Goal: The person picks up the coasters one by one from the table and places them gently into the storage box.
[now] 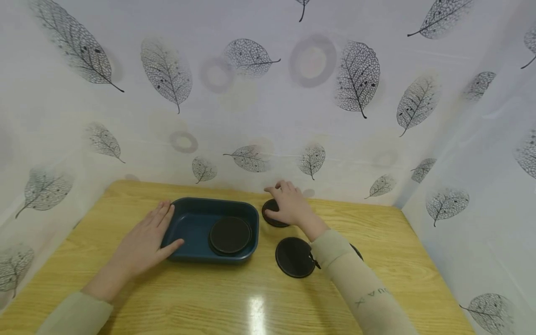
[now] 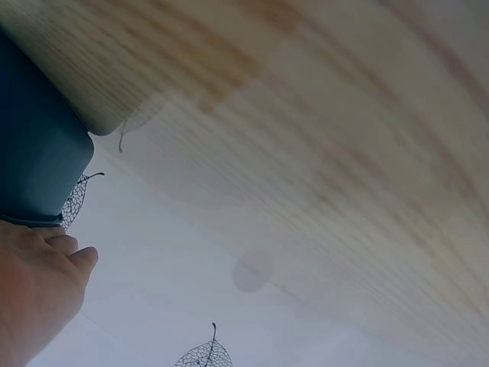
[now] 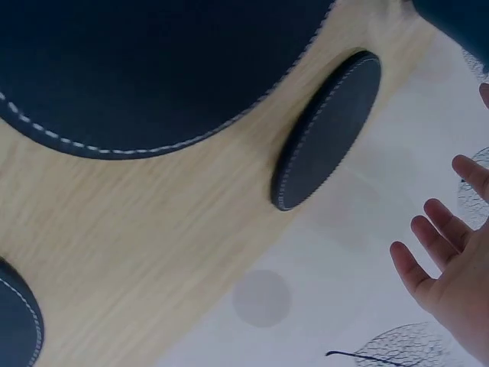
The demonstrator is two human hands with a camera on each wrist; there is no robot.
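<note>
Blue tray: I take the blue tray (image 1: 191, 231) as landmark; it stands upright on the wood-grain table (image 1: 201, 298), long side across the head view.
Coaster in tray: the inner coaster (image 1: 230, 235), round and black, lies flat on the tray floor, in its right half. A second edge shows at its rim; I cannot tell whether it is a stack.
Left hand: the left hand (image 1: 144, 242) is at the left end of the tray, fingers extended and together along the rim, thumb spread over the near left corner. I read it as touching the tray, fingers not curled.
Right hand: the right hand (image 1: 291, 204) is beyond the tray's right end, above the far coaster (image 1: 271, 204). Fingers are spread and slightly bent; the right wrist view shows them apart from the coasters, gripping nothing.
Far coaster: lies flat just beside the tray's far right corner, partly covered by the right hand in the head view.
Near coaster: the near coaster (image 1: 294, 257) lies flat to the right of the tray's near right corner, light stitching round its edge.
Dark edge: a curved dark edge (image 1: 357, 251) shows farther right of the tray, behind the right sleeve (image 1: 356, 284); the remainder is hidden.
Backdrop: a leaf-printed sheet (image 1: 268, 111) hangs behind the tray.
</note>
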